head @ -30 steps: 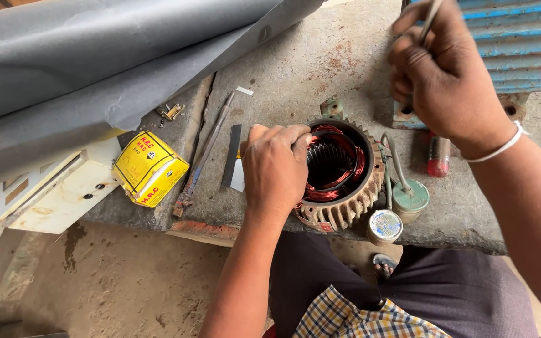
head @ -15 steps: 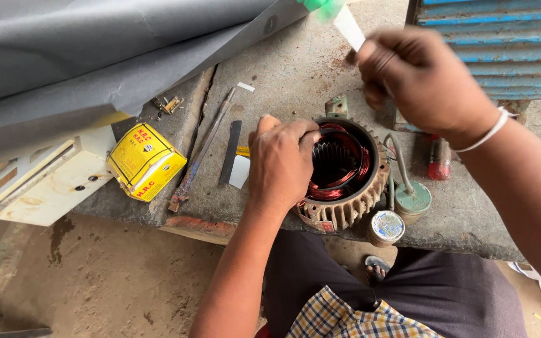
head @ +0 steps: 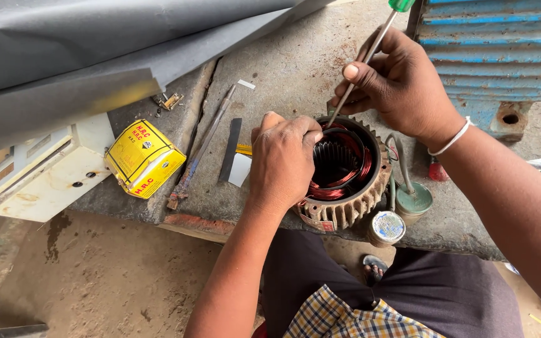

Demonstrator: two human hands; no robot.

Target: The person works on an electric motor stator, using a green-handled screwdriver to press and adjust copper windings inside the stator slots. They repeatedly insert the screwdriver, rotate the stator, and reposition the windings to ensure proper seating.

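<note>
Head view: nearest me, my left hand (head: 281, 164) lies on the stator (head: 344, 172), fingers curled over its near-left rim, holding it on the slab (head: 283, 75). My right hand (head: 402, 84) has come in from the far right, fingers now clamped on a green-handled screwdriver (head: 370, 53), its tip down at the copper windings (head: 361, 169), so the poking has started. Left of these lie a file (head: 201, 150) and a yellow box (head: 144, 159); beyond, grey sheet (head: 95, 44).
</note>
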